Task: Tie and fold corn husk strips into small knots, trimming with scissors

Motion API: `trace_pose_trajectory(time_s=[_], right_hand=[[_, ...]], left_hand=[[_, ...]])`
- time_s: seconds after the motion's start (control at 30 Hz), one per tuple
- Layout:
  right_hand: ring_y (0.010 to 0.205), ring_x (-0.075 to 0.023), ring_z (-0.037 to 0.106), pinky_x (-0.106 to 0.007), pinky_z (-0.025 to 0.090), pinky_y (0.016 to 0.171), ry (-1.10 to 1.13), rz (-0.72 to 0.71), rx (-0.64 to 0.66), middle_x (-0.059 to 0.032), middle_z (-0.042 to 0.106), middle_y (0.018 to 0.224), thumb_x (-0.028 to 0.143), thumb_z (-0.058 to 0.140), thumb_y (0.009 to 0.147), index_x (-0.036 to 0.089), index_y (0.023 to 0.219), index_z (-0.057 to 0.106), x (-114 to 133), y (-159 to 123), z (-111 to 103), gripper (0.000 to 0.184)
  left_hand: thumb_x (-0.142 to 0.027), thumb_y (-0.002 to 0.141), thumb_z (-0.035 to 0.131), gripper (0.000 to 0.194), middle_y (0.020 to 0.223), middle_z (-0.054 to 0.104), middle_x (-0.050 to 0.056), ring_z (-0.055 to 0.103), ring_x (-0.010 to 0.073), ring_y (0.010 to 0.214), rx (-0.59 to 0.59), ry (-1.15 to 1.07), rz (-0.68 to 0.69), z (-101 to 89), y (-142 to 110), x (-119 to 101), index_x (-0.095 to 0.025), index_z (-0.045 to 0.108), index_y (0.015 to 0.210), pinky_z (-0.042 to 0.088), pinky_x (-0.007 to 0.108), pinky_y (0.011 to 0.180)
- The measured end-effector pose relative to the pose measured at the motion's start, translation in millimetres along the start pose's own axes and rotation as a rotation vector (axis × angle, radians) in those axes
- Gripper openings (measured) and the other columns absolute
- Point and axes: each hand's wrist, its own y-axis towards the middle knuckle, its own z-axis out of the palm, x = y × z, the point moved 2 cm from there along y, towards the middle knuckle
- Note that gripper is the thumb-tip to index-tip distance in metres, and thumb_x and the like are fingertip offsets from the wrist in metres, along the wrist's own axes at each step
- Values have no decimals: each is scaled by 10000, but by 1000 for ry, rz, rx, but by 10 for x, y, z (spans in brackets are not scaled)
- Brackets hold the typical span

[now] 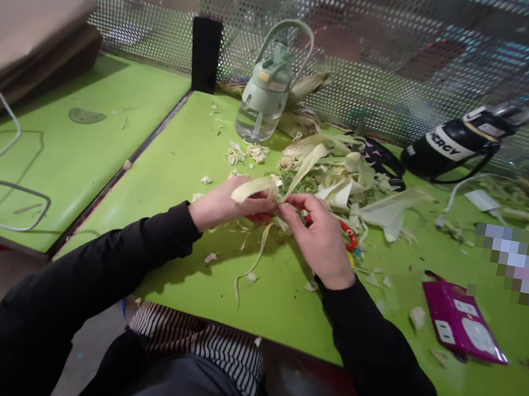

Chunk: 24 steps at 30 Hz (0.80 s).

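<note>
Over the green table [186, 178], my left hand [230, 204] and my right hand [317, 230] meet fingertip to fingertip. Both are closed on pale corn husk strips [307, 170]; one strip rises between the hands, one curls over my left hand, and a thin one trails down toward the table. My fingers hide the point where the strips come together. Just behind them lies a heap of loose corn husks [392, 209]. A red ring-shaped handle [348, 236] shows beside my right hand, partly covered by it.
A green water bottle [264, 96] stands behind the hands, and a black bottle [450, 145] leans at the back right. A magenta packet [464, 321] lies to the right. Brown paper bags [26, 16] and a grey cable [19, 133] are on the left, before a perforated metal screen [162, 19].
</note>
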Motion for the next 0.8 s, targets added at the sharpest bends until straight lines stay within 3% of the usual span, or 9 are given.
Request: trace_pose_trajectory(time_s=[0.17,0.3,0.4,0.63,0.8], right_hand=[[855,-262,607,-428,476,764,-226,-244,-161,-40,685,770,358,664,917,245,825,626,63,-12,-62,150],[886,-252,653,-428,494,786,-166,-416,-152,-47,749,913,272,709,883,254,880,648,122,-23,-70,64],[859,-220,689,-389,509,742,-83,-451,-81,-46,767,971,235,651,925,258,954,666,113,-14,-55,40],[872,-228,687,-394,544,727,-164,-564,-46,-69,786,1014,193,606,946,240,1098,721,97,-37,-59,197],[911,-221,704,-411,558,784,-121,-492,-9,-46,788,1067,211,598,954,293,1103,756,91,-26,-65,232]], left_hand=[[-133,882,668,125,705,691,16,647,63,625,-23,-68,-76,-12,4,-2,-105,630,766,552,222,701],[-122,885,658,127,684,696,17,637,60,590,32,-37,-132,-5,24,18,-106,649,759,557,227,683],[-107,871,666,114,677,698,16,643,63,593,46,39,-135,7,28,33,-110,666,757,552,218,664],[-116,871,668,135,648,689,10,631,64,571,13,155,-85,-5,34,83,-116,673,736,534,217,635],[-117,818,729,85,674,695,5,628,63,581,84,105,-108,-11,36,74,-119,687,744,540,232,665]])
